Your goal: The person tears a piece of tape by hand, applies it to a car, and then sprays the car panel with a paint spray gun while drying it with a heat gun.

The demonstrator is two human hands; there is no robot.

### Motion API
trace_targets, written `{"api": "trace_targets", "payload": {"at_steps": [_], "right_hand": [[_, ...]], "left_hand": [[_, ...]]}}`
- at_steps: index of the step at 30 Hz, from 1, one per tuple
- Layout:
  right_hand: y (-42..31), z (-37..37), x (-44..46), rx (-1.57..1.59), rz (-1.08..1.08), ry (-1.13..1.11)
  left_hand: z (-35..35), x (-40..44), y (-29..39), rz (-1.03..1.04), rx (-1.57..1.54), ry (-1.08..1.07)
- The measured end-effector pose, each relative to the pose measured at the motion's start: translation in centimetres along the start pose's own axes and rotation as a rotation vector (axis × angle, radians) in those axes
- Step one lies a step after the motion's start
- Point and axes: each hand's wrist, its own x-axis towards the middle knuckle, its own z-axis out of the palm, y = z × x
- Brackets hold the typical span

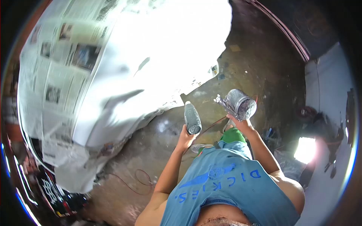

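Bottle: I see the left hand (pixel 185 139) wrapped around the lower part of a grey bottle (pixel 192 119), a closed, narrow grip; the bottle is tilted, its base toward my head camera and its pale, tapered tip pointing away.
Spray gun: the right hand (pixel 242 123) holds a silvery spray gun (pixel 227 104) from below, and I can make out a blotched metal cup (pixel 242 103) on it (I cannot tell how the fingers sit, since the gun and cup hide most of them).
Between the hands: bottle and gun are apart, both out in front of the body and above the floor (pixel 264 75).
Newspaper: sheets of it (pixel 71 64) cover the left part of a large shape, next to a white surface (pixel 169 41) so bright that I lose its detail (dark shadows fall across it); the bottle's tip is near its lower edge.
Red hose: a thin line (pixel 141 181) loops on the floor to the left of the body.
Clothing: I look down on a blue sleeveless shirt (pixel 226 180) with DICKIES lettering, upside down from here, and green shorts (pixel 233 136).
Lamp: a glaring light (pixel 305 150) stands at the right, near a pale wall (pixel 328 86).
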Motion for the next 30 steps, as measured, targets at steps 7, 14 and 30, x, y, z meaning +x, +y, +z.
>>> {"api": "trace_targets", "payload": {"at_steps": [7, 14, 30], "right_hand": [[2.5, -12.8, 3.9, 0.167, -0.08, 0.251], [4.8, -23.3, 6.6, 0.403, 0.077, 0.272], [8.1, -35.2, 9.2, 0.662, 0.215, 0.415]], "left_hand": [[13.3, 11.9, 9.1, 0.238, 0.706, 0.011], [20.7, 23.2, 10.7, 0.883, 1.221, -0.109], [35.6, 36.8, 14.9, 0.548, 0.951, 0.053]]}}
